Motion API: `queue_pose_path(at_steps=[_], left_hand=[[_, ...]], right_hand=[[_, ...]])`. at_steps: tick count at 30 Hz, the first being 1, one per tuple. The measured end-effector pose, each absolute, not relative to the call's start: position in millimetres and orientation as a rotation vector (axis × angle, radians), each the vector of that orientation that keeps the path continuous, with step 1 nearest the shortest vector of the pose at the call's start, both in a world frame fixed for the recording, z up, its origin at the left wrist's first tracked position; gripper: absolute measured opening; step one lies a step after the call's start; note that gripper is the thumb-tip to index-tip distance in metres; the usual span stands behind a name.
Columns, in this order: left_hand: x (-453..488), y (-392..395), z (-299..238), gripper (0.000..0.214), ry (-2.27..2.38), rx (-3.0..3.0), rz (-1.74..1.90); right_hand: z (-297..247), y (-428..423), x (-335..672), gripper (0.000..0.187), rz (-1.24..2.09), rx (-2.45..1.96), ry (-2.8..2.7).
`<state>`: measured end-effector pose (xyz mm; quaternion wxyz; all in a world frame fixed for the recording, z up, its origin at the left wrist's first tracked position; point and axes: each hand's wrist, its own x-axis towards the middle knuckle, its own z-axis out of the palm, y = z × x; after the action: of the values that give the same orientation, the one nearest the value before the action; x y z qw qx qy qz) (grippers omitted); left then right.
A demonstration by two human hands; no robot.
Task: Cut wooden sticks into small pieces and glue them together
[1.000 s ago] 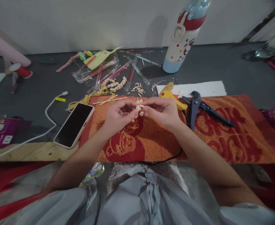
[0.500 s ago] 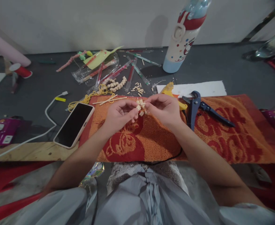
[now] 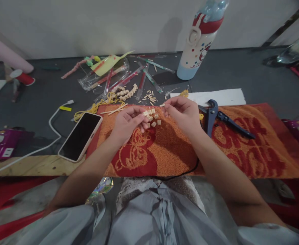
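Note:
Pinched in my left hand [image 3: 131,123] is a small cluster of short pale wooden stick pieces [image 3: 150,112], held above the orange and red towel [image 3: 175,153]. My right hand [image 3: 181,114] is closed on one short pale stick piece [image 3: 162,105], apart from the cluster and to its right. Several small stick bundles [image 3: 159,122] show just below the cluster, over the towel. Behind my hands lies a scatter of loose cut stick pieces [image 3: 151,98]. A yellow glue gun [image 3: 184,93] is mostly hidden behind my right hand.
Blue cutters [image 3: 210,119] lie right of my right hand, beside a white strip [image 3: 220,97]. A phone [image 3: 80,136] and yellow cord [image 3: 95,108] are at left. Assembled stick rows [image 3: 130,92] and plastic-wrapped sticks [image 3: 123,76] lie behind. A bottle [image 3: 199,47] stands at the back.
My right hand has moved away from the cluster to the right and slightly up, with a short stick piece in its fingers. My left hand still holds the cluster in nearly the same place.

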<state>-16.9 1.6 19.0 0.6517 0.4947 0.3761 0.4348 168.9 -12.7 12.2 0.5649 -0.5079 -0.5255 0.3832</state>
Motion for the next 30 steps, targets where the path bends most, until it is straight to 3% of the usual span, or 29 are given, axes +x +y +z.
queue_pose_path(at_steps=[14, 30], left_hand=[[-20.6, 2.2, 6.1, 0.023, 0.676, 1.448, 1.118], [-20.6, 1.3, 4.8, 0.022, 0.672, 1.465, 1.133]], right_hand=[[14.0, -13.4, 163.7, 0.003, 1.26, -1.087, -1.234], [6.7, -12.8, 162.5, 0.026, 1.297, -1.157, -1.227]])
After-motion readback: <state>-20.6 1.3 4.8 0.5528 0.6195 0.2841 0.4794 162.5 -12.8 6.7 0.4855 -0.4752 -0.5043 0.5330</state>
